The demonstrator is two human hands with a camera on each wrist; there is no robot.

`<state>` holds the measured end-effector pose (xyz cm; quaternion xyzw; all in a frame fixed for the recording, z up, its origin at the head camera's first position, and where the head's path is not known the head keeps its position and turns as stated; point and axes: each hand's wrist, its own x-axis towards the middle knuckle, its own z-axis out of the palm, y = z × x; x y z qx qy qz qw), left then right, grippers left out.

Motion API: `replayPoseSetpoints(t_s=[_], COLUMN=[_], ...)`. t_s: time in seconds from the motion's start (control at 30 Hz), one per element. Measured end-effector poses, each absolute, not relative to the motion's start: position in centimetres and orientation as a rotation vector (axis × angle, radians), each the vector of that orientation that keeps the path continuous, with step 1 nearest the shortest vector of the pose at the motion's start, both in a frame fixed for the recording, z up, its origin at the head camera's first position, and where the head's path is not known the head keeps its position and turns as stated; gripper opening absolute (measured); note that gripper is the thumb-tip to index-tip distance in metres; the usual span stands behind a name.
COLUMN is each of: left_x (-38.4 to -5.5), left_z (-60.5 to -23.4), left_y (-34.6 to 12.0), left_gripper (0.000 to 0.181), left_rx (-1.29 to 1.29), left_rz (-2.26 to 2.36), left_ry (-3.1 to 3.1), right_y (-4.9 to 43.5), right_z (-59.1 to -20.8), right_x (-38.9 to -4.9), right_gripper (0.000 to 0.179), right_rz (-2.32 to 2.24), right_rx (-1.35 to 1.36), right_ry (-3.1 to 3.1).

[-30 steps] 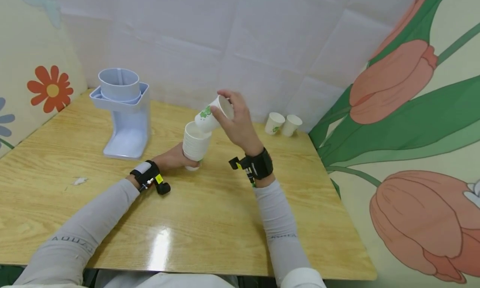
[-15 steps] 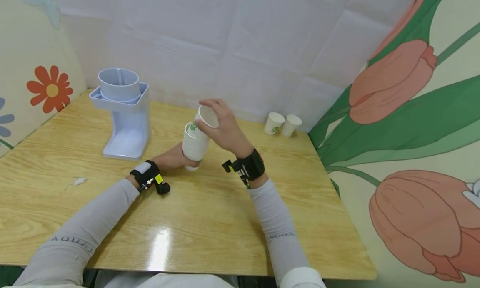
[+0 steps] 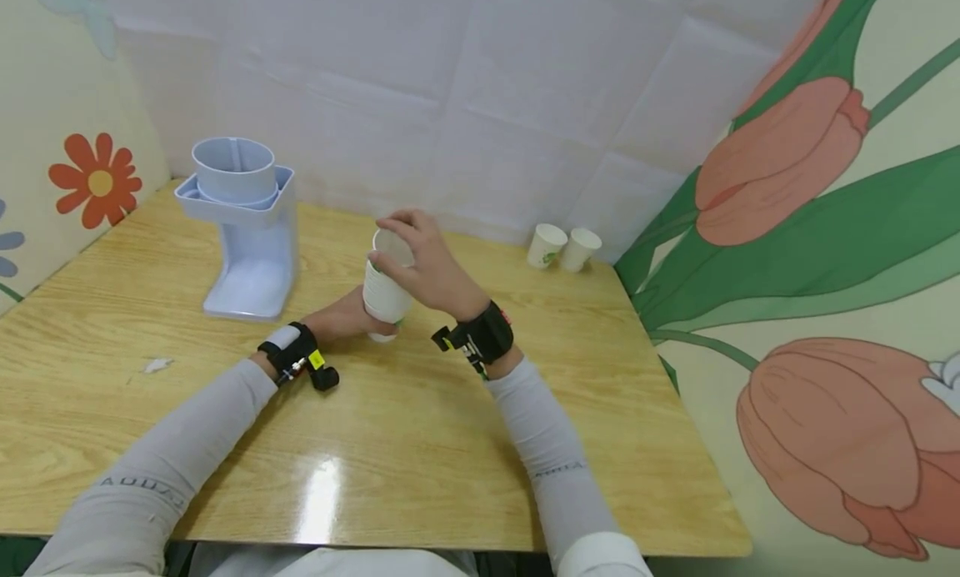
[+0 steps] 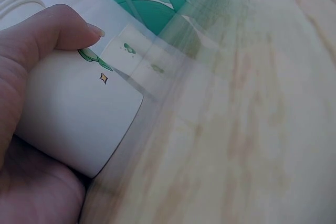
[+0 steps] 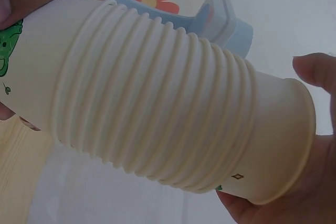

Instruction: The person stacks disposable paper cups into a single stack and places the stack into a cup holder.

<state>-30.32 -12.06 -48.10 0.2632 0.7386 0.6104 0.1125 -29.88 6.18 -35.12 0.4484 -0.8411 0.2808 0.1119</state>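
A stack of white paper cups [image 3: 384,298] stands on the table, its rims nested in close ridges. My left hand [image 3: 352,314] grips the lowest cup, thumb and fingers round its side, as the left wrist view shows on the cup's white wall [image 4: 84,114]. At the top, my right hand [image 3: 431,264] holds a paper cup [image 5: 286,135] near its rim. In the right wrist view this cup's lower part sits inside the ridged stack [image 5: 152,98]. Its open mouth faces up toward the head camera.
Two more paper cups [image 3: 547,246] stand upright at the back right, near the wall. A pale blue holder [image 3: 247,268] with a round cup-shaped top stands at the back left. A small white scrap mark [image 3: 157,365] shows on the wooden table [image 3: 420,460].
My right hand has moved left and down, bringing its tilted cup from above the stack's edge into the top of the stack. My left hand has kept its grip in place.
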Motion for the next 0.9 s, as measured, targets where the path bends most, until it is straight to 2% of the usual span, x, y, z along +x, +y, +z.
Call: replayPoseSetpoints(t_s=[0.9], left_x=[-30.3], left_z=[-48.2], left_y=[-12.1], left_gripper=[0.067], left_rx=[0.802], left_rz=[1.765], left_ry=[2.196], right_y=[5.6], right_z=[-36.2], right_x=[-30.2], right_gripper=[0.043], right_rz=[0.676], right_rx=[1.396], right_ry=[-2.625])
